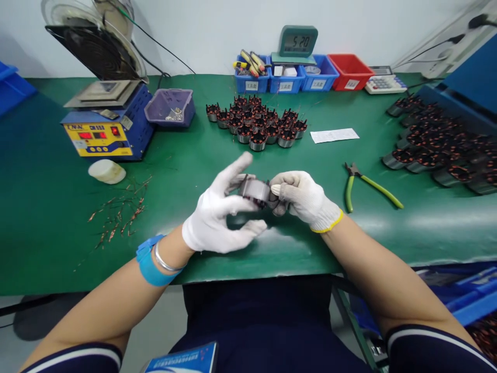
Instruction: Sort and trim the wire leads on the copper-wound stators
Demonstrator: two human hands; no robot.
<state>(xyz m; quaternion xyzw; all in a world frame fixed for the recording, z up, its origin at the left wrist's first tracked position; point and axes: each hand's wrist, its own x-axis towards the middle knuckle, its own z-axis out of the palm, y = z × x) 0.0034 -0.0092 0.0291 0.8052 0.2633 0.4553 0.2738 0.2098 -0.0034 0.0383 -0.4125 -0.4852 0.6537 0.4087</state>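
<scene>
A wire-wound motor stator, a steel ring with dark ends, is held on its side above the front of the green bench. My left hand, in a white glove, has fingers behind and in front of the ring, with other fingers spread apart. From the right, my right hand, in a white knit glove with a yellow cuff, pinches at the stator's right end. Its fingertips hide whether a wire is between them. Cutting pliers with green handles lie splayed to the right of my right hand.
Several stators stand grouped behind my hands, and more are at the right. Wire offcuts and a white round block lie left, near a blue-yellow soldering unit. A paper strip and small bins are farther back.
</scene>
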